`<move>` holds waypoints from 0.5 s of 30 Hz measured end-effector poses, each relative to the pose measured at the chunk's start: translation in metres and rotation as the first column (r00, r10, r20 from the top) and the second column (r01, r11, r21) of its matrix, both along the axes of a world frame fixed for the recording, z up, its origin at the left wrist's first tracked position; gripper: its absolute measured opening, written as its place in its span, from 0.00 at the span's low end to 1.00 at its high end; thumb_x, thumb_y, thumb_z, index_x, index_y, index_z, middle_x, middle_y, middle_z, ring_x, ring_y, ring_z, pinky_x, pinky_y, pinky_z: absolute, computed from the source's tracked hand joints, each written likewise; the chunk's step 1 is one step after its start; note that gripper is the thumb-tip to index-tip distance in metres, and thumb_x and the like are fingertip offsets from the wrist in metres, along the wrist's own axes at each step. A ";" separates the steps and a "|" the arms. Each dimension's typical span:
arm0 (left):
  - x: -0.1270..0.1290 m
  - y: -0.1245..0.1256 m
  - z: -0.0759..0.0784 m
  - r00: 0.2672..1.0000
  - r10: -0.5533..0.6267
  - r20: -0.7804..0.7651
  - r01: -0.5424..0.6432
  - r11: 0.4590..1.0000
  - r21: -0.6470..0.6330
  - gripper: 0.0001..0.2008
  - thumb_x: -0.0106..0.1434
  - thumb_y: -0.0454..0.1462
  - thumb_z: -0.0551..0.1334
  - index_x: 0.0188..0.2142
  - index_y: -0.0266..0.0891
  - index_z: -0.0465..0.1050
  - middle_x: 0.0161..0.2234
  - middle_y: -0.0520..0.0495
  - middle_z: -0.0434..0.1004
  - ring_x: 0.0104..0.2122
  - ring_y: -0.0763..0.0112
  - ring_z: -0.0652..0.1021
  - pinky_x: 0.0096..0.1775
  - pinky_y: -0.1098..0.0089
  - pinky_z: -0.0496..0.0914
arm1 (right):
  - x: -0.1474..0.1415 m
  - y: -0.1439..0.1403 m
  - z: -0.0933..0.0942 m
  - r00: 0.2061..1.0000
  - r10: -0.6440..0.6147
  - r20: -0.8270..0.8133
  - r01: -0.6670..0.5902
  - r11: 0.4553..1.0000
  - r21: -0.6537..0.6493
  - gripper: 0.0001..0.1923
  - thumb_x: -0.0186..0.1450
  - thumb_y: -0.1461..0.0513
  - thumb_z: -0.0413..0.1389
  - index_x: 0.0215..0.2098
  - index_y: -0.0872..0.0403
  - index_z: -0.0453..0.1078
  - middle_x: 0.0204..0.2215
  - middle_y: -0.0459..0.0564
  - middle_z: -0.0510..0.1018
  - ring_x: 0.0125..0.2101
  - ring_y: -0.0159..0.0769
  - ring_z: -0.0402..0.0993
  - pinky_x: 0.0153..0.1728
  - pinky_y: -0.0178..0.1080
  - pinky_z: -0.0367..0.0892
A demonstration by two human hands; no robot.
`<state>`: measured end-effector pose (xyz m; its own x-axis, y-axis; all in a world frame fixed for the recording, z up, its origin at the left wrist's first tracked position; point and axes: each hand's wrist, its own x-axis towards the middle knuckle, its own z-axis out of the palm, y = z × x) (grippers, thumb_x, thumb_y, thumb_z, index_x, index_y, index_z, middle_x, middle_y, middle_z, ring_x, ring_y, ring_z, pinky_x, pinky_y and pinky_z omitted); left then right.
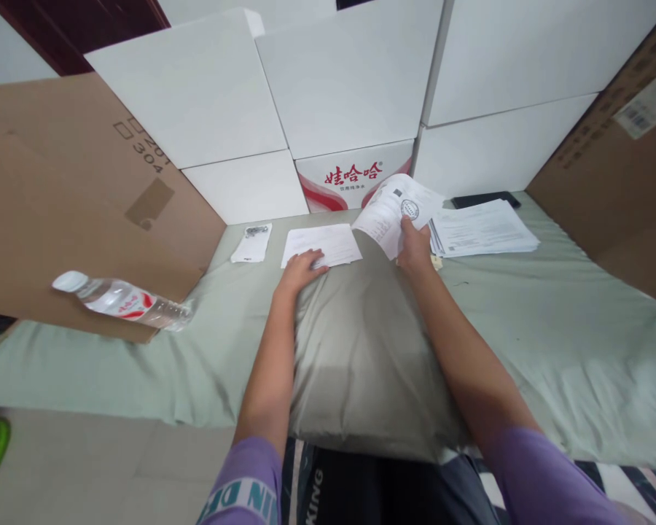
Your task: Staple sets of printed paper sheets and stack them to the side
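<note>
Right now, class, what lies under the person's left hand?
A flat white sheet of paper lies under the left hand, on the grey-green cushion. The print beneath the fingers is covered. The right hand holds another sheet.

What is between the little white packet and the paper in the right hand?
In the head view, a flat sheet of paper lies between the packet and the held paper, with the left hand resting on it.

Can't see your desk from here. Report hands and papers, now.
Left hand flat on the lying sheet. Right hand gripping a lifted printed sheet. Paper stack to the right, untouched. Water bottle far left, nothing between hands and papers.
</note>
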<state>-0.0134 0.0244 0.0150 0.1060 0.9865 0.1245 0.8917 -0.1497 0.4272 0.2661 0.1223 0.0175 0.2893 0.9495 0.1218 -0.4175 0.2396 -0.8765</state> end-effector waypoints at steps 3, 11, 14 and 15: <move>0.001 -0.001 0.003 1.000 -0.009 -0.027 0.011 0.998 0.065 0.18 0.72 0.47 0.57 0.54 0.45 0.79 0.58 0.43 0.79 0.60 0.56 0.76 0.60 0.58 0.67 | 0.001 0.001 0.000 0.995 0.053 -0.082 -0.055 0.998 -0.031 0.23 0.62 0.51 0.63 0.53 0.48 0.69 0.51 0.51 0.80 0.56 0.47 0.76 0.53 0.52 0.76; -0.002 -0.001 0.007 0.989 0.076 -0.125 -0.064 0.993 0.100 0.16 0.71 0.41 0.56 0.51 0.47 0.81 0.50 0.43 0.84 0.51 0.53 0.81 0.50 0.58 0.72 | -0.005 -0.011 0.021 0.973 0.165 -0.160 -0.174 0.984 -0.044 0.19 0.63 0.58 0.62 0.52 0.50 0.72 0.48 0.53 0.82 0.54 0.48 0.78 0.52 0.53 0.78; -0.004 -0.002 0.010 0.995 0.058 -0.084 -0.046 0.990 0.137 0.15 0.71 0.41 0.57 0.48 0.49 0.83 0.49 0.46 0.85 0.50 0.54 0.82 0.49 0.60 0.72 | -0.012 -0.012 0.017 0.970 0.230 -0.084 -0.239 0.963 -0.121 0.17 0.60 0.63 0.61 0.49 0.53 0.73 0.45 0.53 0.84 0.50 0.48 0.80 0.53 0.54 0.76; -0.005 -0.002 0.012 0.997 0.044 -0.064 -0.035 0.988 0.148 0.14 0.70 0.42 0.58 0.47 0.49 0.83 0.48 0.47 0.85 0.49 0.55 0.82 0.49 0.60 0.72 | -0.016 -0.012 0.012 0.968 0.248 -0.033 -0.250 0.955 -0.162 0.16 0.59 0.65 0.61 0.47 0.53 0.73 0.43 0.53 0.84 0.49 0.49 0.81 0.53 0.55 0.76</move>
